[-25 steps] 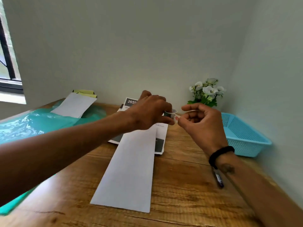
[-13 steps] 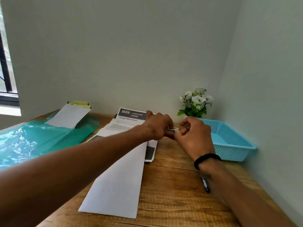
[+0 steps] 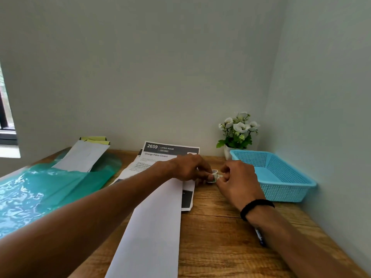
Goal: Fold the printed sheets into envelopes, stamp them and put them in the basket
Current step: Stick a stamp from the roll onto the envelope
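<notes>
Your left hand (image 3: 190, 167) and right hand (image 3: 239, 177) meet over the wooden table (image 3: 220, 237), just left of the light blue plastic basket (image 3: 281, 173). Between them is a small roll of stamps (image 3: 214, 176). Your left fingers are closed around the roll to keep it from moving. Your right fingertips pinch the loose end, I think so you can peel one stamp off. Both hands are curled tight, not spread.

The long white folded sheet (image 3: 152, 227) lies flat on the table, left of the basket and close to you, its far end right under your left hand. That keeps it handy for the stamp. The printed sheets with the dark heading (image 3: 170, 150) wait behind it, also left of the basket. The basket looks empty, so no envelope has gone in yet. A dark pen (image 3: 260, 236) lies on the near side of the basket, by your right arm.

A second ago you held the roll up in the air. Now your hands have come down low, almost on the table, and your right fingers are closer around the strip.
</notes>
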Available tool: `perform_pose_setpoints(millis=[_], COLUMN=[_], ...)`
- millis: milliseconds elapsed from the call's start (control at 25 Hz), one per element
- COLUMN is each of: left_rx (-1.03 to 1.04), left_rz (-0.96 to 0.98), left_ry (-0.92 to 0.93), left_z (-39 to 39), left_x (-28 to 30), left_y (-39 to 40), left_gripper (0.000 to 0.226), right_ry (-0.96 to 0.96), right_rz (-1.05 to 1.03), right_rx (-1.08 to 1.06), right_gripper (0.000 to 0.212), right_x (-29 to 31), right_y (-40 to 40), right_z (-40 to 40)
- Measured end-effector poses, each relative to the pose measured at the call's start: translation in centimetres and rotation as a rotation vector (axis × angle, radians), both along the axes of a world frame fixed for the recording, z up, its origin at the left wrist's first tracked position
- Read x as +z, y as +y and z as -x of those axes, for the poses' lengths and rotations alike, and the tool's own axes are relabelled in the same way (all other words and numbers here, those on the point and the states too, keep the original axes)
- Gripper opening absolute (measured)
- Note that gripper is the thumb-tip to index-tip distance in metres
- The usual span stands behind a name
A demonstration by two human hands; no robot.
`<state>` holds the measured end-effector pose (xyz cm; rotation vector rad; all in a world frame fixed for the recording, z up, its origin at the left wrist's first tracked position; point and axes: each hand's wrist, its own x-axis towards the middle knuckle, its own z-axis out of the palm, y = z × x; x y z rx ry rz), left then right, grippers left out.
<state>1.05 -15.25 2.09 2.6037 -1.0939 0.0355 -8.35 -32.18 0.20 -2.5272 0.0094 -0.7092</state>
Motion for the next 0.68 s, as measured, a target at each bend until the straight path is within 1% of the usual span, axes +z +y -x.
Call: perform_pose_setpoints(millis=[200,320,440,480,560,640,680], left_rx=[-0.029,0.019,0.048,0.06,0.123,0.282,0.395], left_rz=[-0.082,-0.16,-0.17,-0.142,-0.007,0.148,0.21], left_ry=[-0.015,-0.077,-0.135,-0.15,-0.208,-0.263,-0.251], left_z=[-0.3,-0.4,0.3,0.9,1.9,2.5,3.0], left_x=[0.4,1.0,0.5,0.5,1.0,1.8,2.0], left_y=[0.1,0.2,-0.1,0.0,0.9,3.4,4.9], left_gripper=[0.031,0.035,0.038,0.04,0.04,0.037,0.04], right_ry=[-0.007,-0.027,-0.045,-0.073,-0.138,-0.163,-0.151], right_rz=[-0.028,-0.022,-0.049,-0.064,-0.104,-0.204,-0.278], right_rx=[-0.025,-0.043,0.004,0.036,0.106,0.17,0.211], right_gripper=[0.025,0.026,0.03,0.03,0.03,0.032,0.036], right_x=[0.1,0.1,0.0,0.0,0.1,0.1,0.0], right_y=[0.5,0.2,0.5,0.9,1.3,1.4,1.5], right_z=[0.0,0.1,0.5,0.7,1.1,1.4,1.5])
